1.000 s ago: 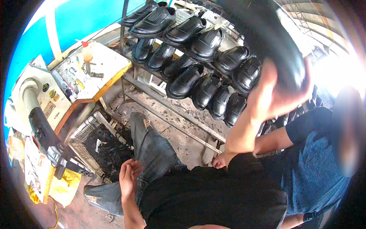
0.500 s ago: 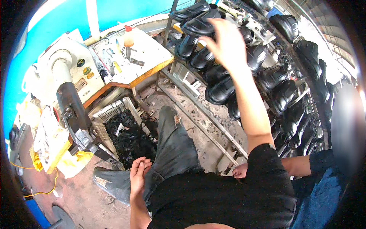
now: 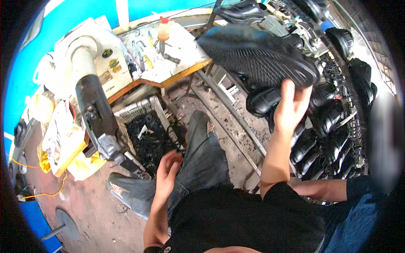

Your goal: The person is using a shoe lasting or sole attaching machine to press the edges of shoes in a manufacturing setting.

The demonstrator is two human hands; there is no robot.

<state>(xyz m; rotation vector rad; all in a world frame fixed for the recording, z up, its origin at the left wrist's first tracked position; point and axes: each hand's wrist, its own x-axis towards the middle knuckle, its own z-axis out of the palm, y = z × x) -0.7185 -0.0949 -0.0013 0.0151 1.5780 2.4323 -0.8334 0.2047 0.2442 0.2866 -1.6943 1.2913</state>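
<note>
The black shoe (image 3: 259,59) is up in the air in front of the rack, turned sole-up so that its ribbed tread faces the camera; held that way the underside is in plain sight, which looks like a way to check it, though that is only a reading of the pose. The right hand (image 3: 291,107) grasps it from below at the near end, thumb and fingers closed around the edge of the sole, the forearm raised steeply from the lower part of the view. Just behind and to the right stands the metal shoe rack (image 3: 337,122), its slanted tiers filled with more glossy black shoes set side by side. The left hand (image 3: 168,168) is empty and loosely open, fingers relaxed, resting against the person's own knee in grey trousers, well apart from the shoe. Beside that knee, on the dirt floor, a white plastic crate (image 3: 143,111) holds dark scraps, placed within reach of the seat. Left of the crate stands a white machine (image 3: 90,71) with a dark arm reaching down toward the crate. Farther back, a paint-stained work surface (image 3: 181,63) with a yellow edge carries a small bottle (image 3: 163,28) with a red cap and a few small tools. At the lower right another person's blue sleeve (image 3: 363,202) and forearm come into view.
</note>
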